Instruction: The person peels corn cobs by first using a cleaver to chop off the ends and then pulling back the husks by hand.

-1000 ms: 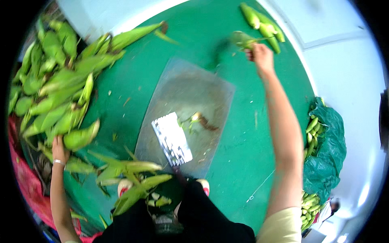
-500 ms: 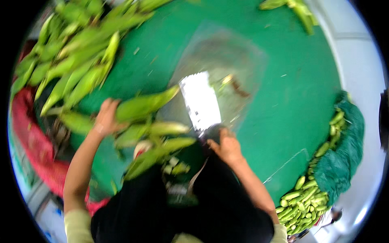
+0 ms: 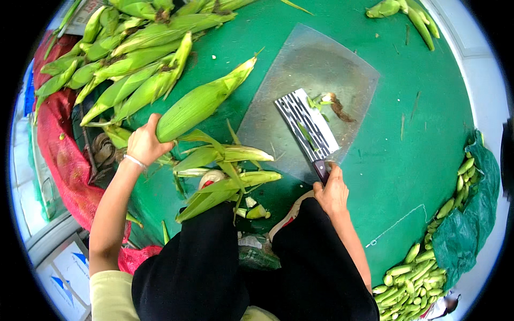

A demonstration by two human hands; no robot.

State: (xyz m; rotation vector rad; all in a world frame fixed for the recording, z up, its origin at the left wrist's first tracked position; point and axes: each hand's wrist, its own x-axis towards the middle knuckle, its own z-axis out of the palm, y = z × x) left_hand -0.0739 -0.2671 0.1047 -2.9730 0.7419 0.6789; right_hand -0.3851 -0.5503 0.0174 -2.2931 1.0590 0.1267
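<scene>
My left hand (image 3: 145,140) is wrapped round the stem end of an unhusked ear of corn (image 3: 206,104), its tip pointing up and right toward the sheet's left edge. In my right hand (image 3: 333,191) is the dark handle of a cleaver (image 3: 306,124). The wide blade, with dark wavy marks, lies over a clear cutting sheet (image 3: 326,59). Small green bits cling to the blade. Beside it on the sheet are a pale-green scrap and a brown tuft (image 3: 340,109). Husk-covered pieces (image 3: 230,187) lie below the ear, near my knees, with cut chunks (image 3: 257,212) beside them.
A heap of unhusked corn (image 3: 144,59) covers the far left, next to a red mesh sack (image 3: 67,155). More husked-green pieces (image 3: 385,8) lie at far right. Small green vegetables (image 3: 412,278) spill from a green mesh sack (image 3: 466,230) at right. White string (image 3: 399,224) lies on the green surface.
The ear in my left hand has swung upward, its tip now farther from me. The cleaver blade leans more to the left. The whole view has shifted somewhat and is sharper.
</scene>
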